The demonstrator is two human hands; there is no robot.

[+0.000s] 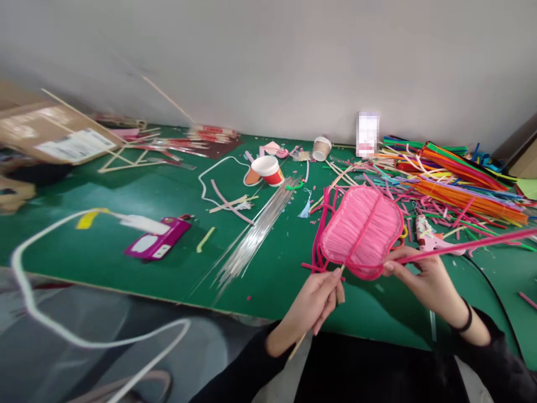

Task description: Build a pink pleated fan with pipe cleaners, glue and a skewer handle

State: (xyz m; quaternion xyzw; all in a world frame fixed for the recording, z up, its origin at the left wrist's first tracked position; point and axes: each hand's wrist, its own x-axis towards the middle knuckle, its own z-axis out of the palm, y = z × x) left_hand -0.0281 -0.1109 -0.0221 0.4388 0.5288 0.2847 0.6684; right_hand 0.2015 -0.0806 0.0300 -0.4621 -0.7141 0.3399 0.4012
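Currently, left grip (316, 296) pinching thin stick (297, 346), right grip (425, 280) pinching pink strip (474, 244); carton label (78, 145) illegible.

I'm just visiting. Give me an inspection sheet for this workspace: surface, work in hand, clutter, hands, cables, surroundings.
Surface: green tabletop, dotted with small pink scraps.
Work in hand: lobed pink fuzzy panel, slim pale wooden stick, long pink fuzzy strip.
Clutter: multicoloured bundles of fuzzy stems at right; straight silvery wires mid-table; red-and-white paper cup near their far end.
Hands: left hand holds the stick just below the panel; right hand pinches the strip at the panel's lower right edge.
Cables: white cable runs past the front edge at left; black cable at right.
Surroundings: plain grey wall behind; brown cardboard box at left.
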